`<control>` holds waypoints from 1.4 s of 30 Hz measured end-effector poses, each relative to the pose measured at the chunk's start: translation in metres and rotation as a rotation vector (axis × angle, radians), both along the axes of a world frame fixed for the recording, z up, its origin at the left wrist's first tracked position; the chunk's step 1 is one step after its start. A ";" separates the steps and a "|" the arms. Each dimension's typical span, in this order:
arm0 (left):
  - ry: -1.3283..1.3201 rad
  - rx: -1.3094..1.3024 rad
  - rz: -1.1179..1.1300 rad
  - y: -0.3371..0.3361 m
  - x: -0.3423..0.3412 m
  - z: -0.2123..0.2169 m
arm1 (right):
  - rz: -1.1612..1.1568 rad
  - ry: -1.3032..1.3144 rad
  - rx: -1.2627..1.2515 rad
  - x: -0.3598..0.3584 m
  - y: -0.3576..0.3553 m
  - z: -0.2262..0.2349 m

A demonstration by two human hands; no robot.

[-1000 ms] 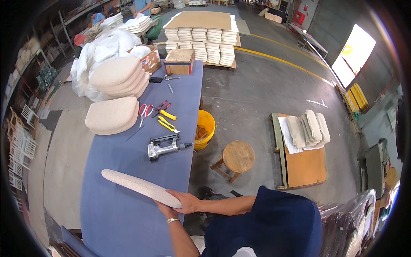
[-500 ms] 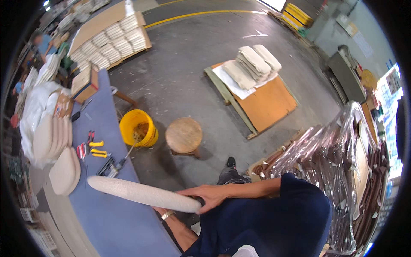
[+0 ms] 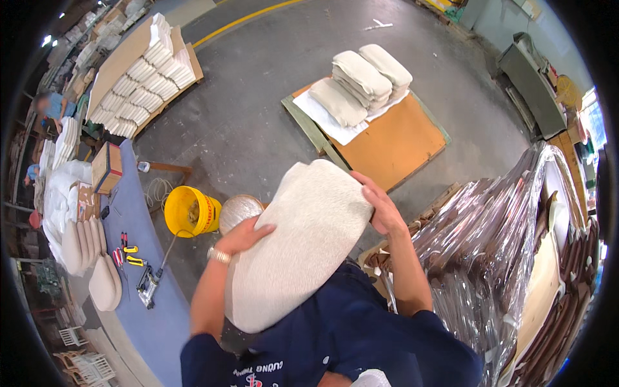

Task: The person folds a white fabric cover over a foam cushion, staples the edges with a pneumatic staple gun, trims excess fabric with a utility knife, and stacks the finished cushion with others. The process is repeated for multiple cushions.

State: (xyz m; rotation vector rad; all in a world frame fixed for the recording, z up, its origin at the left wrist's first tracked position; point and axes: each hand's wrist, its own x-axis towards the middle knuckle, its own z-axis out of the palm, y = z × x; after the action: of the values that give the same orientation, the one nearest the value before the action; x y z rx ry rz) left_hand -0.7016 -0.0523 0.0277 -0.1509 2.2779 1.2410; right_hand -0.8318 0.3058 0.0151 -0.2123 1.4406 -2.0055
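An off-white upholstered seat cushion [image 3: 300,242] is held up in front of my body, its broad woven face turned up. My left hand [image 3: 244,237], with a watch on the wrist, grips its left edge, thumb lying on the face. At the upper right corner my right hand [image 3: 382,205] is closed on the edge, its fingers partly hidden behind the cushion. Ahead, similar cushions [image 3: 362,74] are stacked on white sheets over a low pallet topped with an orange-brown board [image 3: 393,155].
A blue-covered table [image 3: 151,322] at left bears a staple gun [image 3: 149,287], yellow-handled cutters [image 3: 134,260] and upright cushions [image 3: 106,284]. Beyond it stand a yellow bucket [image 3: 192,211] and a round stool [image 3: 240,213]. Plastic-wrapped brown pieces [image 3: 477,277] rise at right. A person [image 3: 55,106] is far left.
The cushion has swung from edge-on over the table to face-up before me, toward the pallet. My left hand has come up onto its left edge; my right has shifted to the far corner.
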 end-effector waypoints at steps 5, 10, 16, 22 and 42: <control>-0.337 0.252 0.150 0.007 -0.097 -0.067 | -0.403 -0.443 -0.291 0.017 0.050 -0.061; -0.336 0.257 0.416 0.002 -0.224 -0.089 | -0.651 -0.567 -0.093 0.011 0.068 -0.125; -0.364 0.547 0.676 -0.057 -0.392 -0.230 | -0.787 -0.667 0.332 -0.060 0.043 -0.205; -0.126 0.628 1.050 -0.027 -0.545 -0.397 | -0.469 -0.769 0.633 -0.084 -0.027 -0.200; -0.191 0.533 0.862 0.092 -0.809 -0.692 | -0.949 -1.403 1.163 -0.039 -0.062 -0.041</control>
State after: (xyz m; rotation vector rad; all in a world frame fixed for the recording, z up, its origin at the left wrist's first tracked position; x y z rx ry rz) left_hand -1.5108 0.0399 -0.6644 -1.0725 1.6516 2.0885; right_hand -0.8709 0.2442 -0.0256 2.1509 1.3694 -0.8416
